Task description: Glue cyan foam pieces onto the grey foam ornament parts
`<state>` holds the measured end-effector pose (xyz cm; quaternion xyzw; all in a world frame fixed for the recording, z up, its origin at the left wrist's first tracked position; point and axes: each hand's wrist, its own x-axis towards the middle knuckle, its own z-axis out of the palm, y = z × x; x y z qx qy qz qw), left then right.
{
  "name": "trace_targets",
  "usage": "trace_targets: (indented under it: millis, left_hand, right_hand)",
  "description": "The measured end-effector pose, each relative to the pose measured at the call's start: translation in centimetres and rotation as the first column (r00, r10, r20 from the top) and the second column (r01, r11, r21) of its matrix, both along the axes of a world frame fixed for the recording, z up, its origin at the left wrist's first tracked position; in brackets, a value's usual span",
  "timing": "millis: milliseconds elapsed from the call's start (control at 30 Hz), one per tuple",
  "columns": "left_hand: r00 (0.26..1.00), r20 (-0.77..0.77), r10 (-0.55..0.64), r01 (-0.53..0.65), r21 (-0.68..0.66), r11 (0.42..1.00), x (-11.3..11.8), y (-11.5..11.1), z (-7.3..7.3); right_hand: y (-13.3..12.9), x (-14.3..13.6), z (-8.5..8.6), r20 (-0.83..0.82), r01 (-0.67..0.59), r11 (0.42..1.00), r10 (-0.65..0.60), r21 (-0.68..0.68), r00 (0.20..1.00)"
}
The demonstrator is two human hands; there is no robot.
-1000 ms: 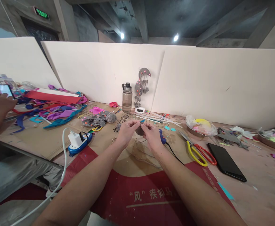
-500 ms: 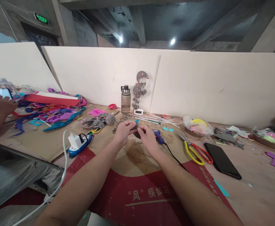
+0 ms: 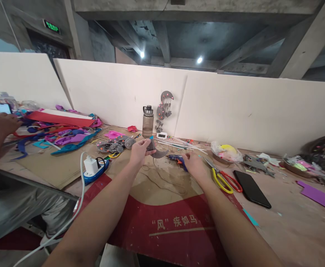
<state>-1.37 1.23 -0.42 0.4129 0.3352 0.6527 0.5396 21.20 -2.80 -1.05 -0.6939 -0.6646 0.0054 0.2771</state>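
Observation:
My left hand pinches a grey felt crescent over the middle of the table; its pointed end sticks out to the right. A small blue bit shows above those fingertips. Loose string trails on the cardboard below. To the right, a blue glue gun lies with its nozzle to the left. My right hand is closed at the back of it, fingers curled against its body and partly covering it.
Scissors and a black phone lie at right. A bottle, a small clock and a grey hanging ornament stand behind. A blue power strip is at left, near another person's hand.
My right hand has let go of the grey felt crescent and moved right to the glue gun. My left hand keeps the crescent, now slightly farther left. The view has shifted a little.

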Motion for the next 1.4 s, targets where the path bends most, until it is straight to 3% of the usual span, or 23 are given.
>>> trace_targets:
  millis: [133,267,333,400,500,600,833,1000,1167,1400]
  left_hand:
    - [0.997,-0.043,-0.065,0.066,0.028,0.997,1.0,-0.9,0.0]
    - [0.991,-0.114,-0.069,0.077,0.065,0.995,1.2,-1.2,0.0]
    - [0.991,-0.121,-0.055,0.063,0.069,0.996,1.1,-1.1,0.0]
    - [0.992,-0.119,-0.044,0.053,0.071,0.996,1.1,-0.8,0.0]
    - [0.992,-0.122,-0.041,0.05,0.071,0.996,1.0,-0.6,-0.1]
    - [0.994,-0.107,-0.034,0.042,0.071,0.997,1.0,-0.4,-0.1]
    - [0.996,-0.064,-0.057,0.062,0.082,0.995,0.8,-0.3,-0.1]
    - [0.997,-0.047,-0.057,0.061,0.082,0.995,0.8,-0.3,0.0]
    - [0.998,-0.041,-0.042,0.045,0.081,0.996,0.9,-0.3,0.1]
    - [0.998,-0.063,-0.019,0.023,0.07,0.997,1.1,-0.5,0.3]
  right_hand:
    - [0.6,0.9,-1.8,0.227,0.134,0.962,-0.079,-0.236,0.971]
    - [1.4,0.9,-2.0,0.137,0.158,0.949,-0.124,-0.273,0.983]
    - [1.7,1.1,-1.5,-0.031,0.131,0.969,-0.141,-0.211,0.99]
    - [2.0,1.0,-0.9,-0.292,0.094,0.993,-0.109,-0.066,0.95]
    - [1.8,0.4,-0.3,-0.624,0.032,0.986,0.08,0.166,0.777]
    - [0.7,-0.8,0.2,-0.733,-0.063,0.964,0.239,0.26,0.637]
    - [-3.0,-3.3,1.9,-0.612,-0.241,0.932,0.361,0.272,0.703]
    - [-3.1,-4.0,1.0,-0.515,-0.354,0.879,0.475,0.321,0.714]
    - [-2.7,-4.1,0.2,-0.327,-0.379,0.857,0.491,0.349,0.808]
    - [-3.1,-4.5,0.3,-0.288,-0.389,0.861,0.483,0.327,0.827]
